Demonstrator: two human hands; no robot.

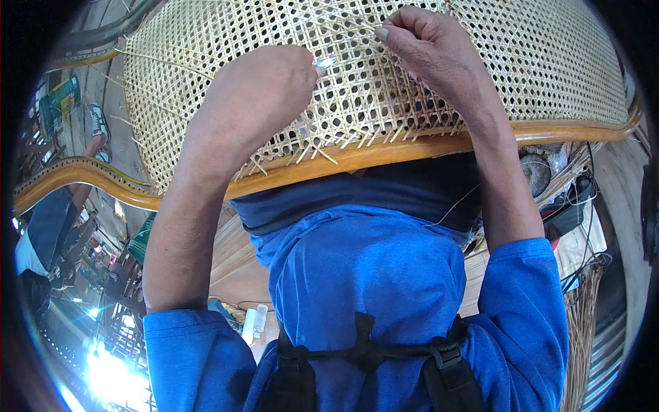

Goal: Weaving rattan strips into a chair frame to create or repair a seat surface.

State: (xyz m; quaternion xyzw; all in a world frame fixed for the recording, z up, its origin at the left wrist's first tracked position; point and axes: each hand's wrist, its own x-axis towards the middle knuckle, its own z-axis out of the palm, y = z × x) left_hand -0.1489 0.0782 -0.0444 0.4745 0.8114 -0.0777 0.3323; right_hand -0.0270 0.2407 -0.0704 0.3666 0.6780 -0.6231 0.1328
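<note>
A large panel of woven cane webbing [357,103] is stretched over a curved varnished wooden frame [309,173]. My left hand [257,93] is closed over the weave left of the middle, and a small shiny metal tool tip [325,62] sticks out by its thumb. The rest of that tool is hidden in the fist. To the right, my right hand [432,48] pinches thumb against fingers at the webbing, seemingly on a thin cane strand [371,27]. Short cane ends [322,152] poke out along the near edge of the frame.
Loose cane strands [165,62] trail over the panel's left side. At the lower right stands a bundle of long cane strips [583,323]. A small clear container [260,320] lies on the floor below. Another person's arm [93,147] shows at the far left.
</note>
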